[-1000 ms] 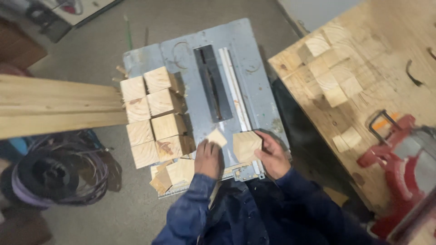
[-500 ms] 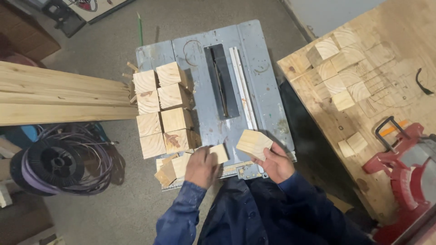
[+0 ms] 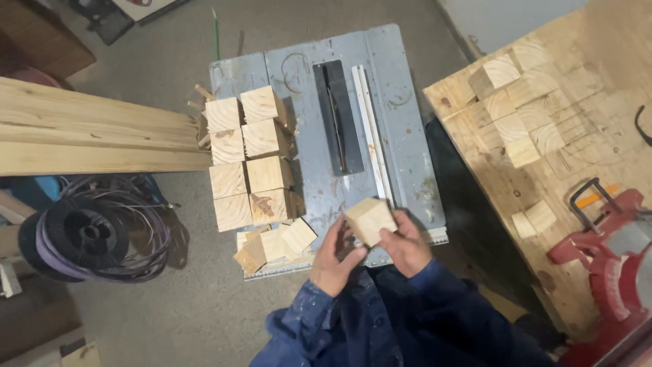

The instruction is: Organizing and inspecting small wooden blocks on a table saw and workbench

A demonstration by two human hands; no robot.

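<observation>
A pale wood block (image 3: 370,219) sits between both my hands, just above the near edge of a grey table saw (image 3: 401,115). My left hand (image 3: 335,257) grips its left side and underside. My right hand (image 3: 406,241) grips its right side. On the saw top's left half stand several similar wood blocks (image 3: 248,160) in two rows. Smaller offcuts (image 3: 275,246) lie at the near left corner, close to my left hand. The saw's dark blade slot (image 3: 337,115) runs down the middle, with a pale rail (image 3: 372,136) to its right.
Long planks (image 3: 88,136) reach in from the left up to the saw. A coil of cable (image 3: 95,234) lies on the floor below them. On the right is a plywood bench (image 3: 577,143) with several cut blocks (image 3: 523,109) and a red power tool (image 3: 611,251).
My left hand left the small offcut on the saw top and joined my right hand on the block. The block has been lifted and turned toward me.
</observation>
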